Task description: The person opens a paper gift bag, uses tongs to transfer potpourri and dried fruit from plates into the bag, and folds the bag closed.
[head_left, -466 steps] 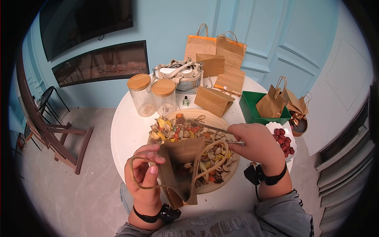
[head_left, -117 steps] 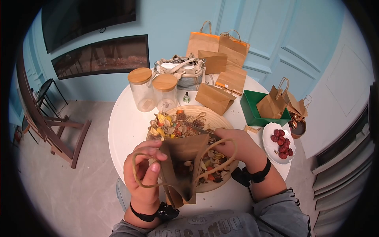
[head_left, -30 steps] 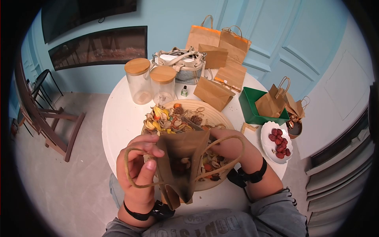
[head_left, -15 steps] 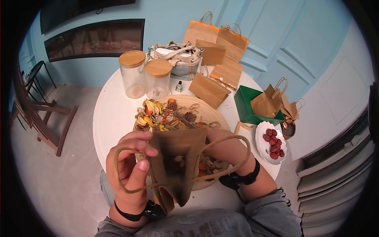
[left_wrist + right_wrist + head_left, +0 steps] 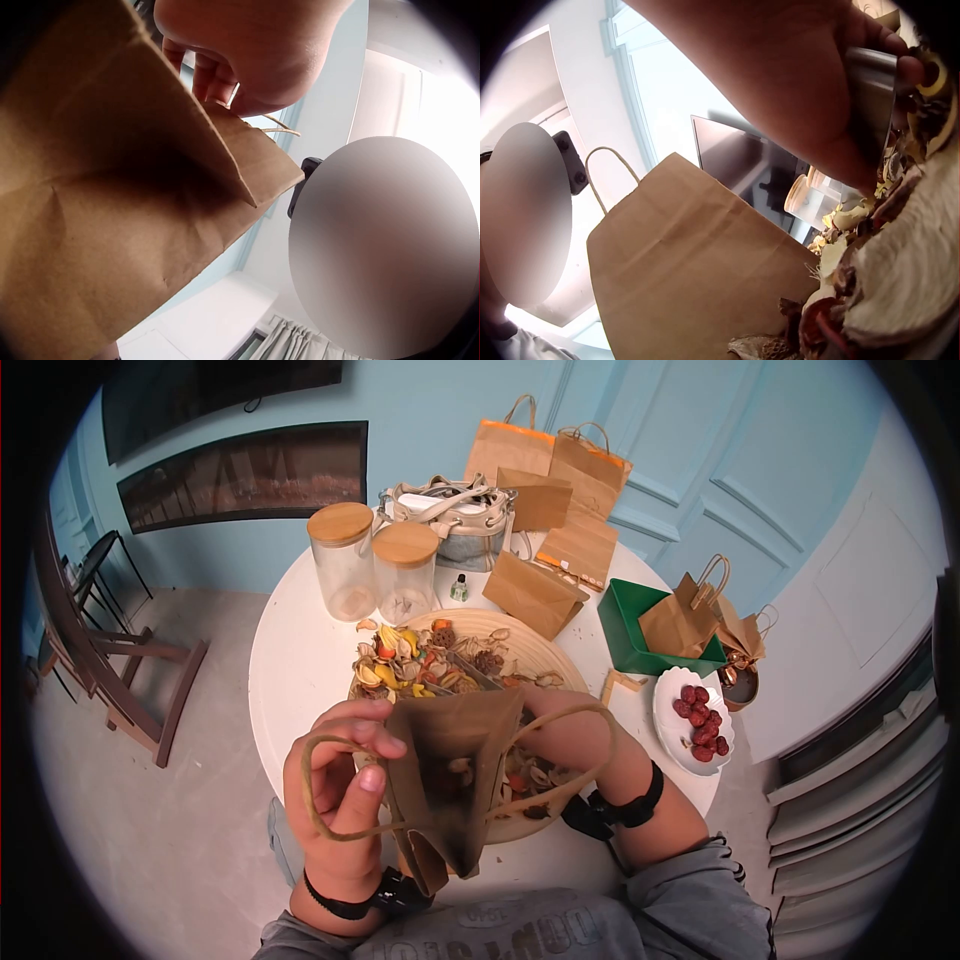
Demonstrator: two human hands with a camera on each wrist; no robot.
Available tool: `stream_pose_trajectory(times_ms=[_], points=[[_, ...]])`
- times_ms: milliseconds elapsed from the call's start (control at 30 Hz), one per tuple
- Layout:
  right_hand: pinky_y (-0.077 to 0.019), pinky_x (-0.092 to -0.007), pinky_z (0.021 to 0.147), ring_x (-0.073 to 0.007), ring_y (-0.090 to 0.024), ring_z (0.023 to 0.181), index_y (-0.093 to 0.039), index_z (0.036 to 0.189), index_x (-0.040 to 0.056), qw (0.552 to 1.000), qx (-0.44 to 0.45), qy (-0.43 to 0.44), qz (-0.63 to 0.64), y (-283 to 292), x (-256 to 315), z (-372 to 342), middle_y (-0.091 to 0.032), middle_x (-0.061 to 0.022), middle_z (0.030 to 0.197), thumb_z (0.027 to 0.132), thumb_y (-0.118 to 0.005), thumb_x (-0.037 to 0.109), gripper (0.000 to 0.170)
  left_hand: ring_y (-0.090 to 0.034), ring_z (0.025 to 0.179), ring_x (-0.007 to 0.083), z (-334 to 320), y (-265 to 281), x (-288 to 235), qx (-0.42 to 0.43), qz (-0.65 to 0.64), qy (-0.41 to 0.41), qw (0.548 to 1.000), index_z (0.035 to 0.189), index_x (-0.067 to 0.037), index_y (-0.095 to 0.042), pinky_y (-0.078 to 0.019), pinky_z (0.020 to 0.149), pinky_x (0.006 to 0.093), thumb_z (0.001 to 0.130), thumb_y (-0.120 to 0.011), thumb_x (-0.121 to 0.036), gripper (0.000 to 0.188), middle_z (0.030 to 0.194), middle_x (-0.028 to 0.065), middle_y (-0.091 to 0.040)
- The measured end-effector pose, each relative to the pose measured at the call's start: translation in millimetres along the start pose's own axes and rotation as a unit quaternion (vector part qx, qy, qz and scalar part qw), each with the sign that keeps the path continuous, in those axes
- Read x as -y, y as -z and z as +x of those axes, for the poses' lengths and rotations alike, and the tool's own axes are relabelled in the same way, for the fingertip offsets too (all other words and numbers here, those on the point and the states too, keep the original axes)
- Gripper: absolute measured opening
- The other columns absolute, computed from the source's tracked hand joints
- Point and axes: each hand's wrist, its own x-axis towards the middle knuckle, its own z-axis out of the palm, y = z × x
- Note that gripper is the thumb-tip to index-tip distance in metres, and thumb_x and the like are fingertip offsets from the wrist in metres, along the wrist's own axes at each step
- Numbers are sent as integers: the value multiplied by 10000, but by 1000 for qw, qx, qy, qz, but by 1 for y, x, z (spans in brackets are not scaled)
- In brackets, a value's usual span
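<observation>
My left hand (image 5: pixel 340 780) grips the near-left rim of an upright brown paper bag (image 5: pixel 455 715), whose twisted handle (image 5: pixel 312 800) loops around the fingers. Its mouth faces up, and a few pale pieces show in the dark inside. Just beyond it lies a round woven tray (image 5: pixel 540 645) heaped with potpourri (image 5: pixel 385 660): dried petals, yellow and orange bits, pinecones. My right hand (image 5: pixel 802 82) holds metal tongs (image 5: pixel 871 90) low over the potpourri, behind the bag; in the head view the bag covers most of that hand. The tong arms reach left among the petals.
Two lidded glass jars (image 5: pixel 340 565), a small green bottle (image 5: pixel 459 588) and a handbag (image 5: pixel 465 525) stand at the back. More paper bags (image 5: pixel 535 590) lie behind the tray. On the right are a green box (image 5: pixel 625 625) and a white dish (image 5: pixel 665 730) of red dates (image 5: pixel 705 725).
Since the oldest frame, my right hand with the tongs has come down and left, behind the bag. My left hand keeps its grip on the bag. The head view has shifted slightly.
</observation>
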Motion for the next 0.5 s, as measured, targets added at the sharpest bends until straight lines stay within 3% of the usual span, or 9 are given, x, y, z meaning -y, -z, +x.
stream_pose_trajectory(times_ms=[500], points=[[-490, -446, 726, -354, -630, 836, -591, 1037, 86, 998, -11, -15, -55, 19, 10, -8, -659, -151, 876, 840, -612, 309, 298, -582, 905, 193, 0, 2, 2, 7, -10, 0, 1000, 1046, -4, -538, -405, 944, 391, 840, -596, -84, 229, 1097, 220, -579]])
